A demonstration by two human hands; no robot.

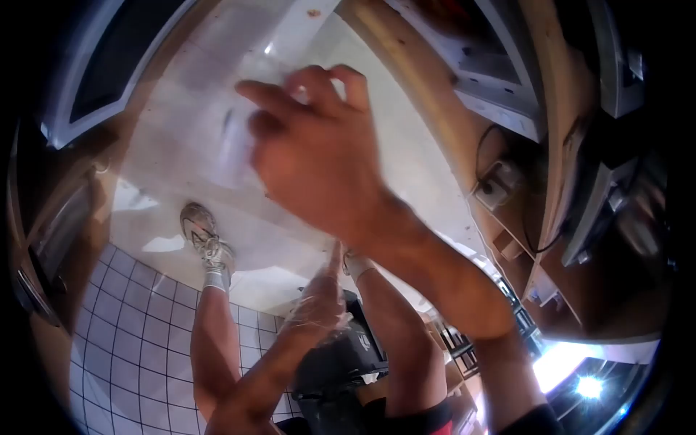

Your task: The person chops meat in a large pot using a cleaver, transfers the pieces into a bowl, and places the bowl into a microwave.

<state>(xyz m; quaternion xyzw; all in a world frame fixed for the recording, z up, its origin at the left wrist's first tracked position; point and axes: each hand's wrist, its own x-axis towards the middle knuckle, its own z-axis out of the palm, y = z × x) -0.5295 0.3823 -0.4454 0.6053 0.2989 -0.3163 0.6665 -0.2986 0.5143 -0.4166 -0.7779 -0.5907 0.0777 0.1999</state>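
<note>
My right hand point(319, 156) is raised close to the camera in mid-view. Its fingers are bent and apart, slightly blurred, and nothing shows between them. Lower down, my left hand point(326, 293) is over a black bin point(341, 366) between my legs. Crumpled clear plastic film point(301, 312) lies around and against the left hand. One finger points away from me, while the others are partly hidden. The hand seems closed on the film.
My shoe point(199, 228) stands on the pale floor, by blue-white tiles point(156, 326). An appliance with a dark window point(119, 54) is at upper left. Wooden shelving with cables and a socket box point(496, 185) runs along the right. A bright light point(589, 387) glares at lower right.
</note>
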